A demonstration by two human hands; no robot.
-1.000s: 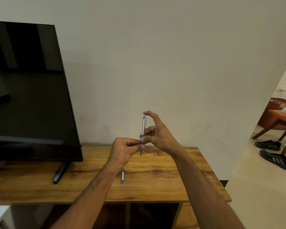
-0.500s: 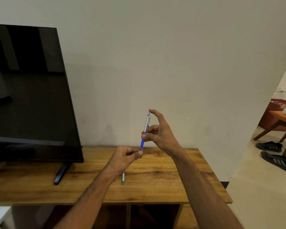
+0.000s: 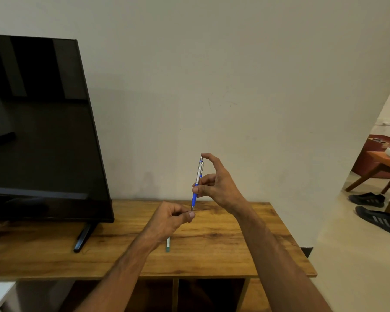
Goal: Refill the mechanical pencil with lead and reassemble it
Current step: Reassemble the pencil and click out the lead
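Right hand grips the blue mechanical pencil near upright above the wooden table, index tip on its top button. Left hand has its fingers pinched together just under the tip (any lead there is too thin to see). Risk: lead probably snaps or drops if pushed in off-axis, or if the button lets go early.

Your worktop sits against the wall, with the TV standing on its left end. A small tube lies on the worktop near the middle, just beside your left wrist. Above it your right hand holds the pencil nearly upright, tip right at your left hand, which is lower and to the left. Shoes are on the floor, far right.
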